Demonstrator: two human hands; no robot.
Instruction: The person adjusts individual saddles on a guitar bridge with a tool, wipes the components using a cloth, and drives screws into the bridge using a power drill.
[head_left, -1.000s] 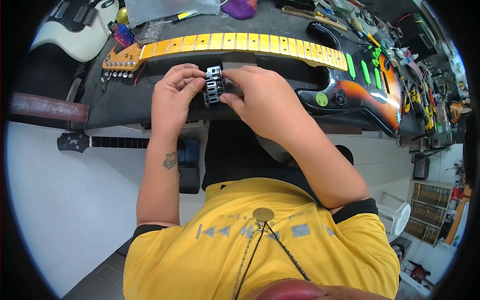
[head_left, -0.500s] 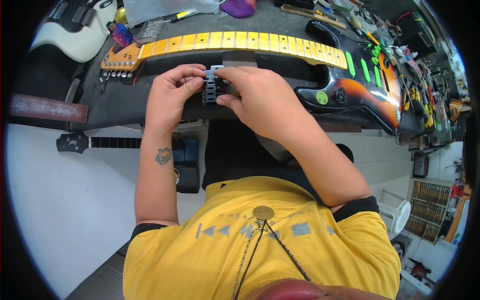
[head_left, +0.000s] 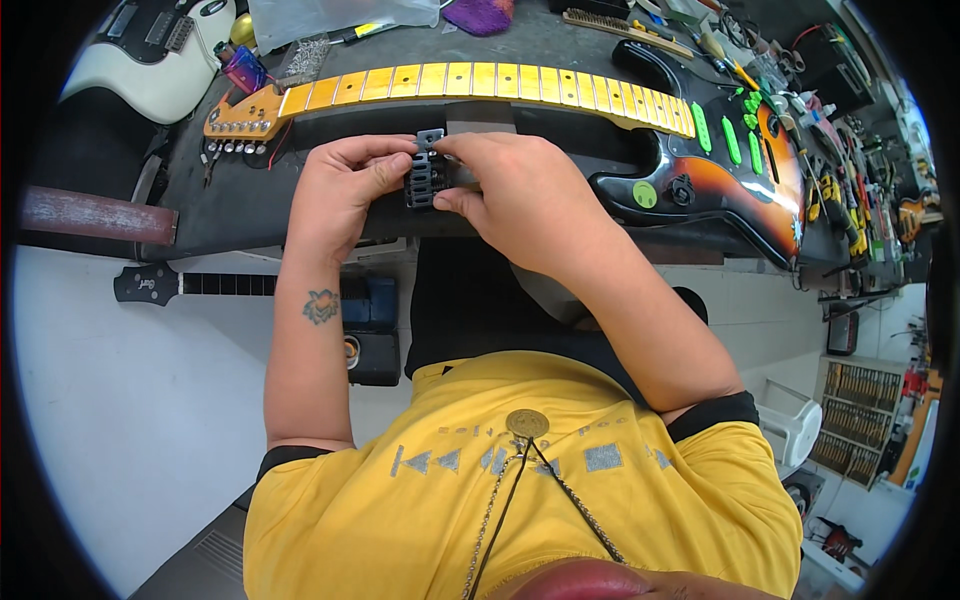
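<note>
Pinching a metal guitar bridge (head_left: 420,182), left hand (head_left: 334,194) and right hand (head_left: 530,192) curled, exact grip partly hidden

The guitar bridge (head_left: 424,183) looks like metal, its top plate smooth with a dull sheen, its row of saddles darker and more broken in surface. The neck (head_left: 460,80) is wood under a glossy, amber-toned lacquer, crossed by thin metal frets; the tuners (head_left: 240,130) are shiny metal. Polished to a mirror-like gloss (bright reflections run along its edge), the sunburst body (head_left: 765,215) carries smooth green plastic-looking pieces (head_left: 731,142). The workbench (head_left: 255,200) is dark and matt. Fuzzy cloth (head_left: 478,15), a hazy plastic bag (head_left: 345,18) and a wooden-handled brush (head_left: 628,33) show rougher or softer finishes.
</note>
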